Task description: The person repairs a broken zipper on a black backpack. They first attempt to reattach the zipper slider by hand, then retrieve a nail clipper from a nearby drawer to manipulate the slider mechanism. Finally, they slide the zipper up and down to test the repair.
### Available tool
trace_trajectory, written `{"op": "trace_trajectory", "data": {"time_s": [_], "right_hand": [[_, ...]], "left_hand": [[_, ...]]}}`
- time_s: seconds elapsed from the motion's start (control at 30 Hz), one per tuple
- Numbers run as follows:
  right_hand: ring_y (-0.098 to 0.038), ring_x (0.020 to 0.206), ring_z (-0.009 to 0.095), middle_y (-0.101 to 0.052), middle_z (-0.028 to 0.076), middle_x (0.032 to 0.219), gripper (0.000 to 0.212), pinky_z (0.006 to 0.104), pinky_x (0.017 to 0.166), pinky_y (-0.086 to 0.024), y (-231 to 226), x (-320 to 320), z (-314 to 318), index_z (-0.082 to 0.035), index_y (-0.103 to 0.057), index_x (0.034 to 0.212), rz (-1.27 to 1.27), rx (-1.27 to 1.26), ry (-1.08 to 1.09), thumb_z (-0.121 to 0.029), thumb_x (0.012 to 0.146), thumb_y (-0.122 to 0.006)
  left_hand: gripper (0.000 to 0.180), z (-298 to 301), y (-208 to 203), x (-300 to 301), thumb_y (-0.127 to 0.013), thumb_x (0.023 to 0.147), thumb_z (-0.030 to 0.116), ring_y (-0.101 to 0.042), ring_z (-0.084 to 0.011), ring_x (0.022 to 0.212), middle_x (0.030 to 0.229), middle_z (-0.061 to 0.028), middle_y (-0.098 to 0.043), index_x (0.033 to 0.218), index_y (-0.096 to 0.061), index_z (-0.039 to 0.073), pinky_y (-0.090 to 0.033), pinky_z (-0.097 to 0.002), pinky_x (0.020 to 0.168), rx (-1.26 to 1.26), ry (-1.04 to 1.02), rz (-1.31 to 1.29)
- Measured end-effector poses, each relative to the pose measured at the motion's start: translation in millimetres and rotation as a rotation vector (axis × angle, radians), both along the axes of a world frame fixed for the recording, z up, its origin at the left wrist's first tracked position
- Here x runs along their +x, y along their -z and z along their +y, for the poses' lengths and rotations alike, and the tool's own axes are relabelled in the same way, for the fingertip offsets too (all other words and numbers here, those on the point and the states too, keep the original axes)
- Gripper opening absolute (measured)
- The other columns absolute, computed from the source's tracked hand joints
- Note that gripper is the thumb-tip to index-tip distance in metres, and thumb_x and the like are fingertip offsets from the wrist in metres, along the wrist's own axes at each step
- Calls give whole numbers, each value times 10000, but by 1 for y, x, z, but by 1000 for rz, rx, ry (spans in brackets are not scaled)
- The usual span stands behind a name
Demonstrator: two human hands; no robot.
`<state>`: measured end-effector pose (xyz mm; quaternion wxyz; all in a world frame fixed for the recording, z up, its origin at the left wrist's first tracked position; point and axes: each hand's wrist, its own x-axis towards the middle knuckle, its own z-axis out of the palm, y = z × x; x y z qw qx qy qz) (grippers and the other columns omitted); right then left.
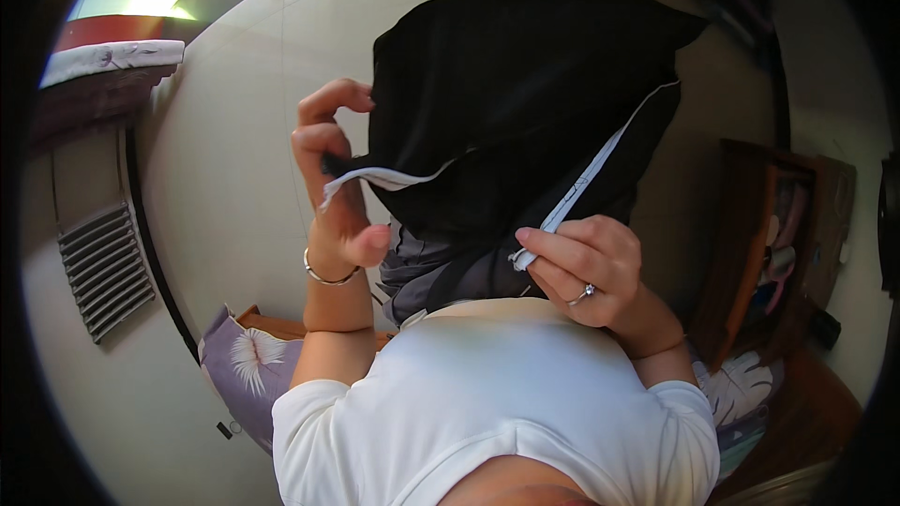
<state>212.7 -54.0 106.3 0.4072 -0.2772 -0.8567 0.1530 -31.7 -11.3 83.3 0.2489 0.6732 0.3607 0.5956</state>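
A black garment with thin white piping is held up in front of me, filling the middle of the view. My left hand pinches its left white-edged hem, with a thin bangle on the wrist. Gripping the lower right edge along a white stripe is my right hand, which wears a ring. A grey inner layer hangs between the hands. My white shirt shows below.
A bed with a lilac floral sheet lies below left and right. A wooden shelf unit stands at the right. A pale wall with a vent grille is at the left, near a ledge.
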Motion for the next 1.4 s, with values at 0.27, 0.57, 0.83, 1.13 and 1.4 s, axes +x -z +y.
{"op": "trace_trajectory", "data": {"time_s": [0.27,0.57,0.83,1.13,1.4], "right_hand": [[-589,771,208,-626,26,822,137,351,708,-405,16,-13,13,-76,-613,687,145,-275,-137,-35,618,-724],[-579,722,138,-594,86,847,202,233,605,-463,39,-52,40,-47,-606,755,583,-505,-49,62,636,-728],[-610,778,162,-615,107,869,120,239,701,-506,-22,-120,166,-4,-629,785,939,-348,-513,66,697,-671],[-568,676,156,-586,45,728,96,256,601,-441,-17,-125,128,-51,-658,752,540,-534,-990,-56,688,-729],[-536,648,155,-554,7,725,170,283,621,-396,-22,-29,66,-118,-660,791,291,-226,-308,-89,640,-732]], "left_hand": [[212,-9,12,-19,-551,796,-23,-493,-331,1072,1008,-174,-564,842,-374,85,-321,-457,973,-68,-168,55],[146,2,-1,-7,-540,864,90,-592,-320,960,873,-209,-647,765,-498,-9,-385,-442,934,154,-446,212],[257,-10,-10,-12,-577,856,102,-545,-203,710,747,-86,-598,667,-423,22,-430,-362,760,34,-807,-4],[199,-24,6,-30,-616,799,64,-509,-187,627,734,-111,-587,741,-427,44,-390,-359,685,199,-540,-20],[222,2,-8,6,-616,651,-23,-595,-283,737,815,-133,-613,661,-407,48,-459,-439,752,324,-88,332]]}}
